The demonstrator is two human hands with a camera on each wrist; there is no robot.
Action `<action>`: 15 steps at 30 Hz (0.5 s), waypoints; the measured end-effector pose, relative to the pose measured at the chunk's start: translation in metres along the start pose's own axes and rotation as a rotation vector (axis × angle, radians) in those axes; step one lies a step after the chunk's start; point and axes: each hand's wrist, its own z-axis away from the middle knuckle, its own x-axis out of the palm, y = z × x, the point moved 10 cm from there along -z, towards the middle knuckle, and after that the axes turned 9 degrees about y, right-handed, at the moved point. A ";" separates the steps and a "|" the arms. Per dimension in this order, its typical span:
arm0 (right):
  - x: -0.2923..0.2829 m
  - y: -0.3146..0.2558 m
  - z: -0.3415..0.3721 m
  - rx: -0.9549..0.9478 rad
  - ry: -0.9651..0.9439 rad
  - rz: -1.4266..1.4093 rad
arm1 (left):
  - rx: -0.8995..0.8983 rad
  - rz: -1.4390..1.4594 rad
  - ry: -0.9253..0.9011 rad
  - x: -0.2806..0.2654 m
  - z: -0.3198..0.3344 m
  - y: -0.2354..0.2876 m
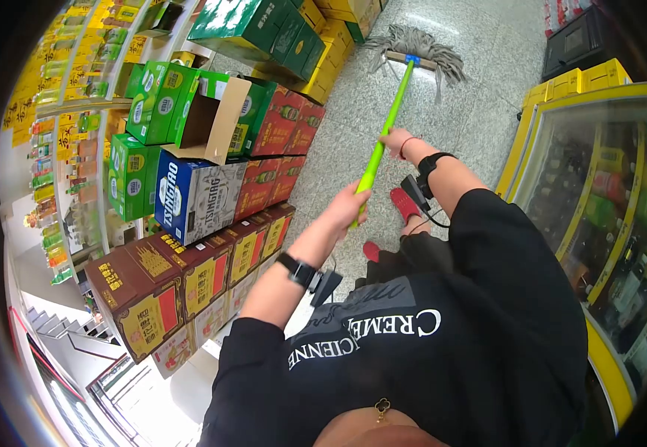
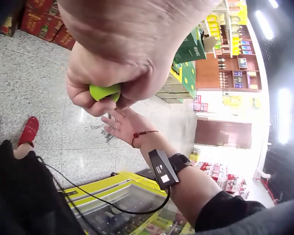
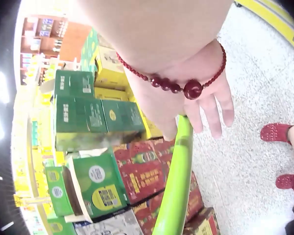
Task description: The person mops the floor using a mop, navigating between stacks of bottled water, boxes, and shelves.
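Note:
A mop with a bright green handle reaches away from the person, its grey string head spread on the speckled floor. The left hand grips the handle near its close end; the left wrist view shows the fingers curled round the green end cap. Farther along the shaft is the right hand, a red beaded bracelet on its wrist. In the right wrist view its fingers extend loosely, with the shaft passing between thumb and forefinger.
Stacked drink cartons line the left, including a blue Tsingtao box, an opened green carton and brown boxes. A yellow-framed glass cooler stands at right. Red shoes are on the floor close behind the handle.

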 end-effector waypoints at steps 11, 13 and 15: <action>-0.001 -0.025 0.019 0.182 -0.070 -0.264 | -0.005 -0.062 0.024 -0.020 0.005 0.025; 0.026 -0.028 0.038 0.145 -0.045 -0.261 | 0.002 -0.094 0.007 -0.038 0.018 -0.006; 0.063 -0.036 0.071 0.079 -0.053 -0.274 | -0.014 -0.167 0.000 -0.059 0.048 -0.040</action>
